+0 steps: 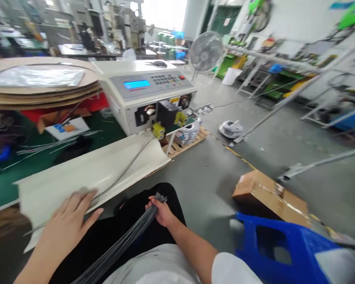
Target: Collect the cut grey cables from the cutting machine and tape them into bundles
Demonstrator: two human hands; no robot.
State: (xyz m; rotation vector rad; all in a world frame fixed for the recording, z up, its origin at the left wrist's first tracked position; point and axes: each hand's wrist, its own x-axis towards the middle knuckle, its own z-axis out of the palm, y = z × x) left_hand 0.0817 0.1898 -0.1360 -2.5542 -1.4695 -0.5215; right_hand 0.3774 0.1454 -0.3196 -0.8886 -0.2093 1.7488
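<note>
My left hand [72, 217] lies palm down on a curved cream sheet [85, 169], fingers stretched and thumb apart. Under its fingertips passes a single grey cable [126, 169], which runs along the sheet to a boxy cable-cutting machine [154, 94] with a blue display and keypad. The cable's other end shows beyond my wrist. Over my lap, my right hand [161, 211] is closed around a thick bundle of grey cables [127, 244]. Their ends stick out just past my fingers, and the bundle trails down to the lower left.
A blue plastic stool [269, 225] and a cardboard box [269, 193] stand at my right. Coiled cable [230, 129] lies on the floor. Round cardboard sheets [88, 83] are stacked on the green bench at left. A fan [206, 51] stands behind the machine.
</note>
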